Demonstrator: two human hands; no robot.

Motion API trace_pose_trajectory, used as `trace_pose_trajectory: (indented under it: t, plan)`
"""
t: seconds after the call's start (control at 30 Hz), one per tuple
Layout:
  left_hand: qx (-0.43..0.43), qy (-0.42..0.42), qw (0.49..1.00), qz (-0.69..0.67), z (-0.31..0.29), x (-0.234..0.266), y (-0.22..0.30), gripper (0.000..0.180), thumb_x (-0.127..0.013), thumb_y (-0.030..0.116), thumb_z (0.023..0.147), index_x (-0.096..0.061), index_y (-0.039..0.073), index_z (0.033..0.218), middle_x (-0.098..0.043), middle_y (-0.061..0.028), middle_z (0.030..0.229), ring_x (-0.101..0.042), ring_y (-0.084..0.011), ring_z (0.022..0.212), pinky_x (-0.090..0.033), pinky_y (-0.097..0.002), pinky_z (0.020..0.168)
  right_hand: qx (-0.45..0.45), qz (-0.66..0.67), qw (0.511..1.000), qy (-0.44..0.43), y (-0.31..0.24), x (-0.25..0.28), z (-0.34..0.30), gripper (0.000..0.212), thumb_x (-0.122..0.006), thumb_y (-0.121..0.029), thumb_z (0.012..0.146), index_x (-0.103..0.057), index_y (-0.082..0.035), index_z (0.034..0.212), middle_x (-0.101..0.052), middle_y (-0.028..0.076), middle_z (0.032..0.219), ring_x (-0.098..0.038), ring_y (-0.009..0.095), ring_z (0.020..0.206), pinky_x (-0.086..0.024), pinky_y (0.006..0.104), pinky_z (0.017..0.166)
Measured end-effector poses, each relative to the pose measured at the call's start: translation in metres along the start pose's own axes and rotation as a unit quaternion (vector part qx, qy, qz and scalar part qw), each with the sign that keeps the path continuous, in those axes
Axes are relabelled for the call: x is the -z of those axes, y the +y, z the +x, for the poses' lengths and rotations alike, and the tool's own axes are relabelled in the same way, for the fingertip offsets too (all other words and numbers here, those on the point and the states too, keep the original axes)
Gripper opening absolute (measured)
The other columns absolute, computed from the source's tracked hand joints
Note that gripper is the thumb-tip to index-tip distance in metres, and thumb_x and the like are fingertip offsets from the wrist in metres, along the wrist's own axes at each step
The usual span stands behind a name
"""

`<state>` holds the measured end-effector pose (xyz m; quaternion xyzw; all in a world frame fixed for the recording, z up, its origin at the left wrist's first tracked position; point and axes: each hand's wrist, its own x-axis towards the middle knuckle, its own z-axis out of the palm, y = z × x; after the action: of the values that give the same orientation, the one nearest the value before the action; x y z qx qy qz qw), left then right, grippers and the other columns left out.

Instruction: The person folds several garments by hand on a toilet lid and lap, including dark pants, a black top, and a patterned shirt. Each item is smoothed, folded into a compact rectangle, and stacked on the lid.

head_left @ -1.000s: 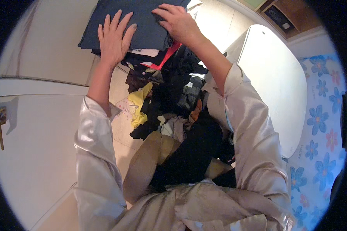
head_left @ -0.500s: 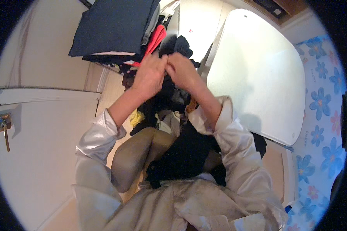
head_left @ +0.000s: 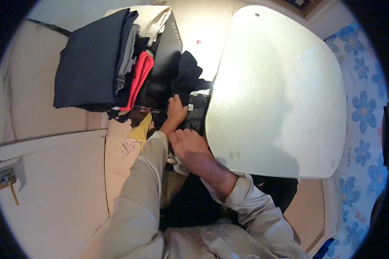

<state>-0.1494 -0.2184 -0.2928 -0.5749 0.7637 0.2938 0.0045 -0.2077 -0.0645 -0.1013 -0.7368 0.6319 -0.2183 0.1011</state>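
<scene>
Left hand (head_left: 176, 110): fingers closed on dark clothes (head_left: 190, 82).
Right hand (head_left: 190, 144): grip unclear, resting on them.
Clothes: soft, light, floppy; gather a bunched fold.

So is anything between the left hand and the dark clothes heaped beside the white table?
Nothing visible: the left hand already rests on the heaped dark clothes, with the right hand just behind it.
</scene>
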Motion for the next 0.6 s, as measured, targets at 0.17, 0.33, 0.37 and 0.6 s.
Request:
trace_pose_trajectory:
  t: [0.17,0.33,0.37,0.6]
  plan:
    - [0.149,0.068,0.972,-0.170,0.032,-0.047,-0.043,0.105,-0.084,0.030,0.070,-0.023,-0.002,0.149,-0.040,-0.0309,0.145,-0.046,-0.0435,0.130,-0.039,-0.0437,0.109,-0.073,0.027,0.996,-0.049,-0.007,0.018,0.009,0.016,-0.065,-0.002,0.071,-0.062,-0.003,0.086,-0.059,0.009,0.082,-0.064,0.023,0.079,-0.053,0.0325,0.068]
    - [0.125,0.038,0.980,-0.150,0.038,-0.040,-0.041,0.066,-0.082,0.026,0.074,-0.056,-0.006,0.125,-0.061,-0.0276,0.121,-0.058,-0.0425,0.115,-0.047,-0.0437,0.099,-0.078,0.042,0.996,-0.029,-0.002,0.015,0.017,0.012,-0.061,-0.002,0.075,-0.061,-0.002,0.087,-0.060,0.011,0.084,-0.063,0.025,0.080,-0.053,0.0342,0.069]
    - [0.129,0.009,0.980,-0.149,0.039,-0.035,-0.043,0.057,-0.081,0.025,0.074,-0.062,-0.007,0.117,-0.065,-0.0267,0.115,-0.061,-0.0424,0.111,-0.049,-0.0434,0.096,-0.080,0.040,0.996,-0.020,-0.003,0.016,0.020,0.011,-0.060,-0.002,0.076,-0.061,-0.002,0.087,-0.060,0.012,0.085,-0.063,0.026,0.081,-0.053,0.0348,0.069]
    - [0.116,0.132,0.804,-0.568,-0.052,-0.007,-0.060,0.020,-0.073,0.013,0.084,-0.070,0.000,0.099,-0.071,-0.0089,0.095,-0.066,-0.0219,0.087,-0.052,-0.0348,0.080,-0.089,0.070,0.991,0.065,0.006,-0.011,0.028,0.013,-0.058,-0.004,0.079,-0.059,0.001,0.091,-0.056,0.015,0.089,-0.061,0.031,0.085,-0.053,0.0419,0.068]
